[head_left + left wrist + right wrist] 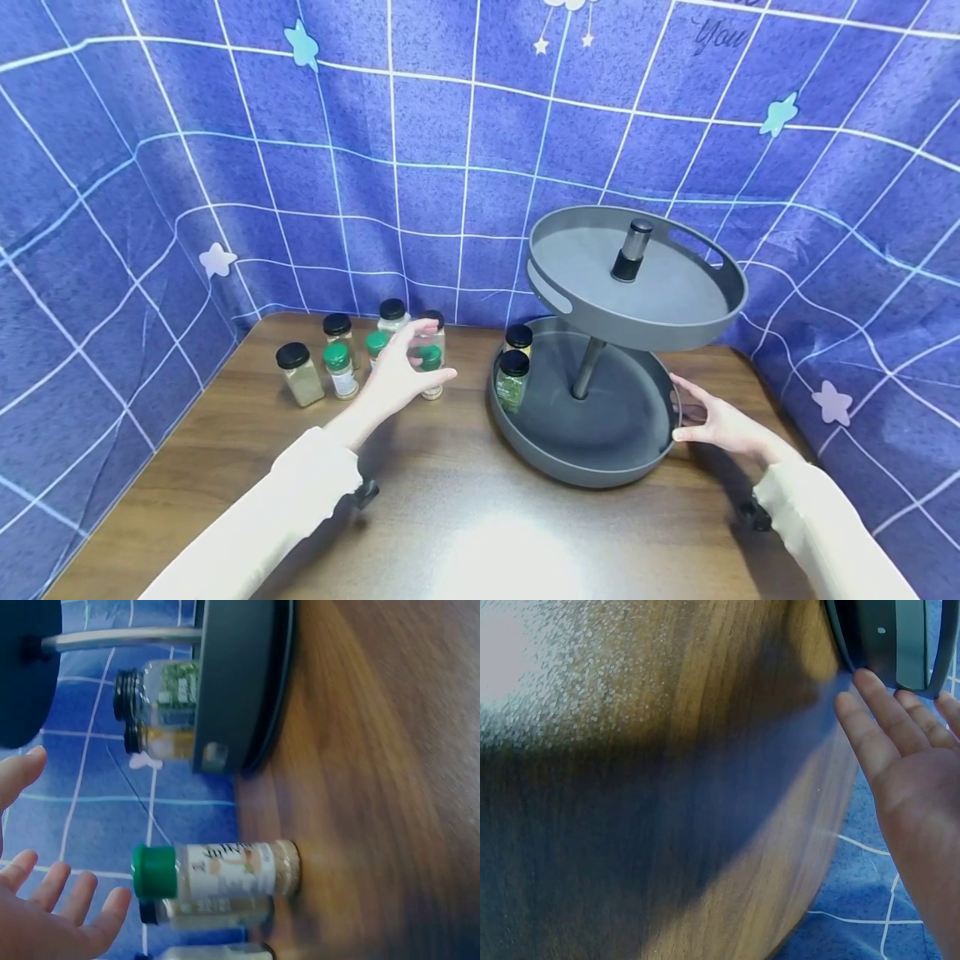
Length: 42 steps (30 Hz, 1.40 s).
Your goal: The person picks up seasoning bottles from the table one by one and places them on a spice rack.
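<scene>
1. The left hand (403,371) is wide, its thumb and fingers spread, holding nothing.
2. It hovers near a green-capped bottle (229,874); the left wrist view shows a gap between fingertips and cap.
3. That bottle stands upright on the table (465,467), left of the rack, with a black-capped bottle (221,910) just beyond it.
4. The right hand (723,427) is wide too — thumb and fingers apart, fingertips at the outer wall of the lower tray (600,433), on its right side.
5. The rack is grey, its round upper tray (573,254) on a post (588,369) above the lower one; the upper wall has handle holes.
6. Two black-lidded jars stand upright at the left of the lower tray: a green jar (512,393) and, just behind, a yellow jar (519,337).
7. A tan bottle (305,383) stands leftmost on the table, near a small bottle (344,381) with a green cap.
8. Blue cloth (420,208) with pale grid lines hangs behind.
</scene>
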Each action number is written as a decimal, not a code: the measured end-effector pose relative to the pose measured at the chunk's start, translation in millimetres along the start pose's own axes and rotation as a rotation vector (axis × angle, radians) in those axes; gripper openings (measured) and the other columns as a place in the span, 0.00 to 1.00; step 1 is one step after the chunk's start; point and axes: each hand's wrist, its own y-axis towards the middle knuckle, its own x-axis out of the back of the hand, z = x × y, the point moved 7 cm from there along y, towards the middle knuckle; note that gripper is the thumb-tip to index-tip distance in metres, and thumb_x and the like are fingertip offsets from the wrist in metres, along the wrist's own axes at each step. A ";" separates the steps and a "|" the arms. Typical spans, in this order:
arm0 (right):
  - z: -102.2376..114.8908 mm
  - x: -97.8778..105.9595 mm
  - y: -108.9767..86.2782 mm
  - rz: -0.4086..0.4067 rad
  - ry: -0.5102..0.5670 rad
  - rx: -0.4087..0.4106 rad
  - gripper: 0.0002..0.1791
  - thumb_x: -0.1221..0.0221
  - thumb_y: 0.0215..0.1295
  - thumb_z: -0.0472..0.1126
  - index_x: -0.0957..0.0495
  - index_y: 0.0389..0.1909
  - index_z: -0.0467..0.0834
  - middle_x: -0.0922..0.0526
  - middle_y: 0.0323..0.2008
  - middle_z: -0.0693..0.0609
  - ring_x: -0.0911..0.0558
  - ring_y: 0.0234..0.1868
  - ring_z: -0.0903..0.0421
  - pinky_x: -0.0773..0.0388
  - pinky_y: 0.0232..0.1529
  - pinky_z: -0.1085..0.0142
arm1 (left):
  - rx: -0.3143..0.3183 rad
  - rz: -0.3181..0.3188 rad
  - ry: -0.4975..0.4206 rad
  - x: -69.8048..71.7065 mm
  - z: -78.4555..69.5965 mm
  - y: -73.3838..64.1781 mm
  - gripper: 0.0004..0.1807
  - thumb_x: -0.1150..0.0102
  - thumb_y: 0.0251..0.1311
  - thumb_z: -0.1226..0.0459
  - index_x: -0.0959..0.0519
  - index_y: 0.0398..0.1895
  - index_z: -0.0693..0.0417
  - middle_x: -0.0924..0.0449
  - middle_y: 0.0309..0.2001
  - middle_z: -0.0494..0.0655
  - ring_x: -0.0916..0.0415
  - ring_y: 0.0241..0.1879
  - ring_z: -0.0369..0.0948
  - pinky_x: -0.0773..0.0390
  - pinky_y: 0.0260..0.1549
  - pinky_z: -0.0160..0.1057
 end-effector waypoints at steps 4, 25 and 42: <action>0.8 0.9 0.4 -0.002 0.000 0.016 0.51 0.33 0.53 0.35 0.55 0.72 0.34 0.33 0.58 0.24 0.25 0.56 0.58 0.25 0.52 0.72 | 0.012 -0.027 0.048 9.6 12.3 -3.8 0.42 0.24 0.41 0.58 0.34 0.62 0.52 0.28 0.59 0.53 0.31 0.59 0.53 0.24 0.50 0.54; 5.6 -4.1 -1.1 0.007 0.070 0.075 0.49 0.35 0.54 0.30 0.57 0.70 0.28 0.38 0.58 0.19 0.27 0.55 0.70 0.25 0.51 0.73 | 0.138 -0.071 -0.080 5.6 77.5 -2.7 0.40 0.25 0.41 0.65 0.34 0.60 0.55 0.27 0.55 0.58 0.30 0.55 0.59 0.33 0.57 0.59; 7.6 -3.5 -1.4 -0.005 0.069 0.097 0.49 0.35 0.54 0.29 0.57 0.69 0.27 0.39 0.59 0.18 0.28 0.56 0.69 0.25 0.51 0.75 | 0.274 -0.137 -0.174 -9.8 99.4 0.8 0.32 0.28 0.46 0.67 0.32 0.55 0.57 0.26 0.53 0.57 0.26 0.50 0.51 0.28 0.52 0.44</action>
